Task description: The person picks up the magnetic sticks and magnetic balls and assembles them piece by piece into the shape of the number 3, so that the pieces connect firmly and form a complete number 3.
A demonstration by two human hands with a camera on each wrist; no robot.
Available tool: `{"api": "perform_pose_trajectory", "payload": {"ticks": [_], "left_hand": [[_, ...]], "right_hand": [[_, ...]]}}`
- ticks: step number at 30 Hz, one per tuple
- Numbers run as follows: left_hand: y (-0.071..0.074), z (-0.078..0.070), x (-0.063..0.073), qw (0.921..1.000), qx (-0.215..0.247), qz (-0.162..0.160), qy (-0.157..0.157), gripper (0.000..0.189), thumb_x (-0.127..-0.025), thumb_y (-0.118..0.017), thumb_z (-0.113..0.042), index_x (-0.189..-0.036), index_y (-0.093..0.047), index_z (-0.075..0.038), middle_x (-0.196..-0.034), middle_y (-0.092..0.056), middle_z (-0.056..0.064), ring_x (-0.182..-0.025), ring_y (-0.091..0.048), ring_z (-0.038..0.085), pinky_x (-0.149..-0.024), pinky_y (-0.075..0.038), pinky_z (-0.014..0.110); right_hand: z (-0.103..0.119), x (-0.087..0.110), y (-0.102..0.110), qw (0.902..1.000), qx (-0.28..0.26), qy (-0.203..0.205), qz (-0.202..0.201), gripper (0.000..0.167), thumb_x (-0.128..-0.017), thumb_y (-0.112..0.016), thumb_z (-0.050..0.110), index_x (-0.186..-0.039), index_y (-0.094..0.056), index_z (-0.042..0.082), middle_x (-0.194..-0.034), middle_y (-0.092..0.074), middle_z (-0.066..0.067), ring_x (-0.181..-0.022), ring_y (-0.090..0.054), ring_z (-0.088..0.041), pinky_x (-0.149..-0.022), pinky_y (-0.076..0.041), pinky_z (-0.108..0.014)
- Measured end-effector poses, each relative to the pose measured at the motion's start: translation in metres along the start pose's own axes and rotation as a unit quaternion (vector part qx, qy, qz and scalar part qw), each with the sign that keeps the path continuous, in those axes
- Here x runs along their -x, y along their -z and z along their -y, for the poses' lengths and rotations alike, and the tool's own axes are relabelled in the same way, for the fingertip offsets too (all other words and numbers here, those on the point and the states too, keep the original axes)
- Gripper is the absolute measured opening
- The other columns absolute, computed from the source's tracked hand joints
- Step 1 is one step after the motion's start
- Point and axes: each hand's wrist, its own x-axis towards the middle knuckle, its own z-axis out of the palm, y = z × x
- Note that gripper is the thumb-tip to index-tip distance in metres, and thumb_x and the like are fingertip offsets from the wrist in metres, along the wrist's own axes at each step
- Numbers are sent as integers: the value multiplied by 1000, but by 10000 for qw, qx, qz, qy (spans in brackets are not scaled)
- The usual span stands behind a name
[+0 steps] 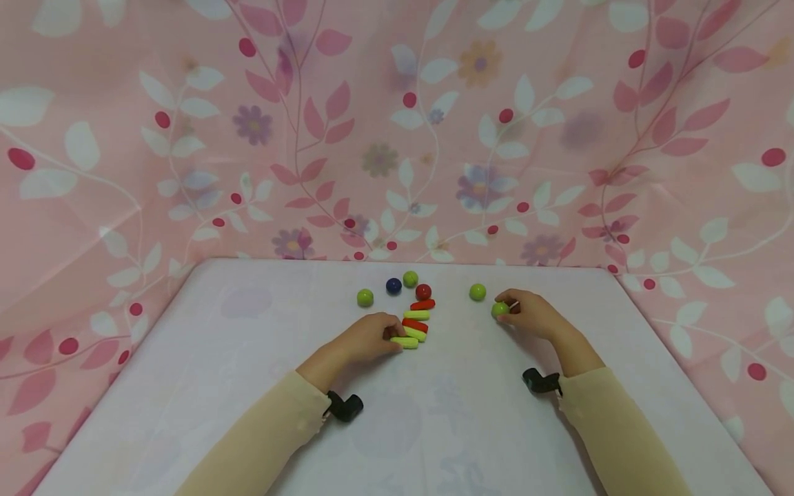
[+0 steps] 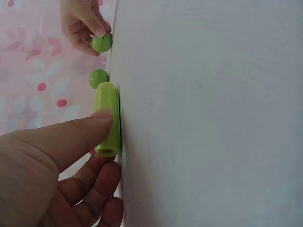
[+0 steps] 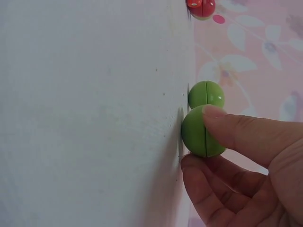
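My left hand (image 1: 367, 336) pinches a yellow-green ribbed handle-like stick (image 2: 107, 120) low at the table, thumb on its side. In the head view, this stick (image 1: 408, 342) is the nearest of a short column of sticks. Just beyond it lie another yellow-green stick (image 1: 415, 334) and a red stick (image 1: 416, 324). On the right, my right hand (image 1: 535, 315) holds a green ball (image 3: 201, 132) with a seam around it between thumb and fingers, right at the tabletop. A second green ball (image 1: 477, 292) sits a little beyond that hand.
Farther up the column are a yellow-green stick (image 1: 417, 315) and a red stick (image 1: 423, 304). Behind stand a red ball (image 1: 423, 292), a dark blue ball (image 1: 393, 286) and two green balls (image 1: 365, 297). A pink floral cloth (image 1: 384, 138) hangs past the white table's (image 1: 471, 427) back edge.
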Motion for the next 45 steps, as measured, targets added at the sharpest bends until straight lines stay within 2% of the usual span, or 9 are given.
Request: {"api": "perform_pose_trajectory", "payload": {"ticks": [9,18,23,32,39,45], "left_hand": [[-1,1,1,10000,-73,49,17,19,-92,-74,-22,-110,-68,-17,-96,-61,-5,-93,-55,16,-89,-48,33],[1,-3,6,9999,-46,42,-90,19,-93,-73,-23,-110,-68,-16,-97,-61,-5,-93,-55,15,-89,-48,33],[1,-6,10,9999,14,41,-126,20,-93,-73,-24,-111,-68,-16,-98,-61,-6,-94,-55,15,-89,-48,32],[2,-13,17,9993,125,-59,-353,20,-94,-71,-22,-112,-68,-14,-97,-62,-6,-91,-56,14,-83,-50,29],[-1,-13,18,9983,369,-172,-424,18,-95,-71,-23,-112,-69,-17,-95,-62,-7,-85,-57,14,-69,-53,27],[-5,-13,16,9967,602,-194,-513,17,-94,-72,-22,-109,-69,-17,-96,-63,-6,-85,-57,14,-69,-53,27]], "right_hand": [[7,8,-1,9998,-114,-17,171,36,-91,-74,16,-124,-64,5,-113,-65,-11,-105,-61,-30,-91,-50,-49],[18,19,-1,9966,-548,553,269,33,-90,-76,14,-121,-65,9,-116,-65,-9,-106,-63,-30,-94,-50,-48],[28,23,-5,9944,-720,687,353,30,-90,-76,14,-119,-66,10,-113,-66,-7,-103,-64,-27,-91,-50,-44],[42,27,-15,9910,-840,876,564,31,-90,-76,16,-118,-66,6,-110,-66,-7,-98,-64,-22,-86,-52,-36],[53,30,-24,9874,-995,910,829,33,-89,-78,20,-117,-67,7,-104,-66,-3,-92,-61,-19,-81,-51,-29],[60,30,-32,9857,-962,937,1015,32,-89,-78,22,-117,-67,10,-99,-64,0,-91,-58,-20,-78,-51,-28]]}}
